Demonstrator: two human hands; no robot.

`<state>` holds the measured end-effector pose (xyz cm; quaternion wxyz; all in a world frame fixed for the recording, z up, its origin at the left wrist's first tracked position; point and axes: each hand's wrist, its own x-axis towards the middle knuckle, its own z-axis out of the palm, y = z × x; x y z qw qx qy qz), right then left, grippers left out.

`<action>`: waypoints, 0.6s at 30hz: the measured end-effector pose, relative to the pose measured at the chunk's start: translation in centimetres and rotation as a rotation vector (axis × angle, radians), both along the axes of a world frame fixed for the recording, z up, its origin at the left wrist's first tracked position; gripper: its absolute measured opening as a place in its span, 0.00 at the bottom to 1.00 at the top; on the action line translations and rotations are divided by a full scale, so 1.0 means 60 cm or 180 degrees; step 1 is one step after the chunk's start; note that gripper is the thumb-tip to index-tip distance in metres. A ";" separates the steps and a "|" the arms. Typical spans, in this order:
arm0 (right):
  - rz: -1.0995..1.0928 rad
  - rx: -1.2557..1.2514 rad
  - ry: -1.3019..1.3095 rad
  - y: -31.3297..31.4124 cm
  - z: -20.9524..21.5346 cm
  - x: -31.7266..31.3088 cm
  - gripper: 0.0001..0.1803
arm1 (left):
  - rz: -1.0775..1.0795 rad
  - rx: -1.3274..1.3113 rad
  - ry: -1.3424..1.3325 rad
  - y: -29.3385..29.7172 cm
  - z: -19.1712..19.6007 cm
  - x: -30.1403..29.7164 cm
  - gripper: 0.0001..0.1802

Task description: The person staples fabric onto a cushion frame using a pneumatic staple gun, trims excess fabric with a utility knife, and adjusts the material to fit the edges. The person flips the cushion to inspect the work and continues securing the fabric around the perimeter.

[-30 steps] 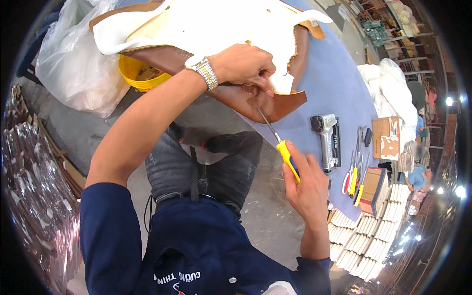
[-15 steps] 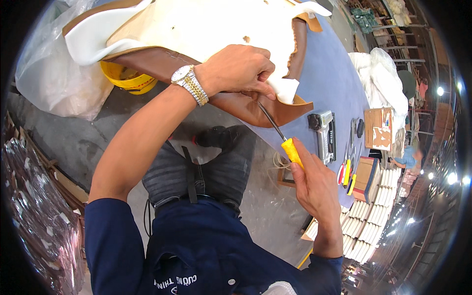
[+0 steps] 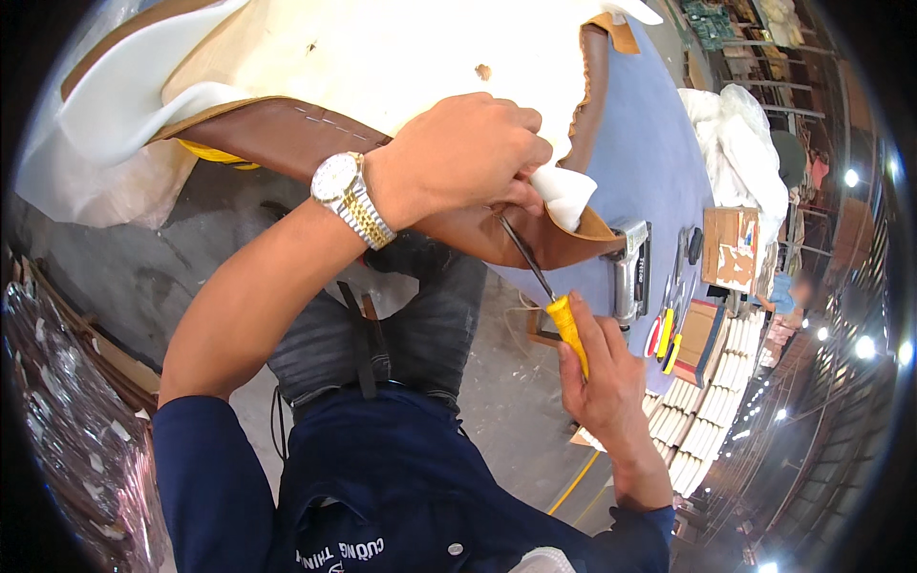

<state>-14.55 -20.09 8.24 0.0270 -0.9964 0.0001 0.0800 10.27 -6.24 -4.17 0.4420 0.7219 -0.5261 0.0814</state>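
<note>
A padded piece with a pale panel [image 3: 382,57], white foam [image 3: 568,199] and a brown leather cover [image 3: 565,246] lies at the top of the view. My left hand [image 3: 468,148], a watch on its wrist, is closed with the fingertips pinching the leather edge by the near right corner. My right hand [image 3: 607,372] grips the yellow handle of a screwdriver [image 3: 570,334]. Its metal shaft slants up to the left, with the tip at the leather just below my left fingertips. The very end of the tip is hard to make out. Staples line the leather farther left.
The piece rests over a blue-covered table [image 3: 640,124]. On the table's right lie a grey staple gun [image 3: 631,272], partly behind the leather corner, and yellow-handled tools [image 3: 671,339]. A cardboard box [image 3: 732,248] stands beyond. Clear plastic [image 3: 105,196] and a yellow bucket [image 3: 220,154] are at left.
The padded piece has shifted nearer, its leather corner moving right and down over part of the staple gun. Both hands keep their holds, the screwdriver tip still at the leather.
</note>
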 end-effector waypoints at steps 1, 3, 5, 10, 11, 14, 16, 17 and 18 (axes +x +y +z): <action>-0.0017 -0.0008 -0.0041 0.001 -0.007 -0.006 0.32 | 0.0028 -0.0030 -0.0045 -0.003 -0.001 -0.005 0.20; -0.0065 0.0031 -0.0135 0.007 -0.030 -0.017 0.32 | 0.0072 -0.0032 -0.0146 -0.004 -0.002 -0.010 0.20; -0.0550 0.1011 -0.0380 0.011 -0.090 -0.041 0.29 | 0.0096 0.0048 -0.0098 -0.003 -0.004 -0.010 0.19; -0.2347 0.4960 -0.0259 0.076 -0.171 -0.065 0.26 | -0.0005 0.0233 -0.0025 0.005 0.006 0.000 0.18; -0.2539 0.5843 -0.0181 0.080 -0.180 -0.059 0.26 | -0.0035 0.0321 0.0033 0.005 0.008 0.002 0.18; -0.2692 0.6484 -0.0161 0.087 -0.180 -0.026 0.27 | -0.0048 0.0451 0.0246 0.007 0.017 0.009 0.18; -0.2459 0.5582 -0.0353 0.083 -0.176 -0.034 0.26 | -0.0057 0.0475 0.0367 0.008 0.023 0.015 0.20; -0.2291 0.4932 -0.0381 0.076 -0.168 -0.049 0.26 | -0.0048 0.0458 0.0475 0.008 0.022 0.013 0.21; -0.2116 0.4283 -0.0414 0.070 -0.160 -0.064 0.25 | 0.0001 0.0414 0.0404 0.008 0.022 0.013 0.21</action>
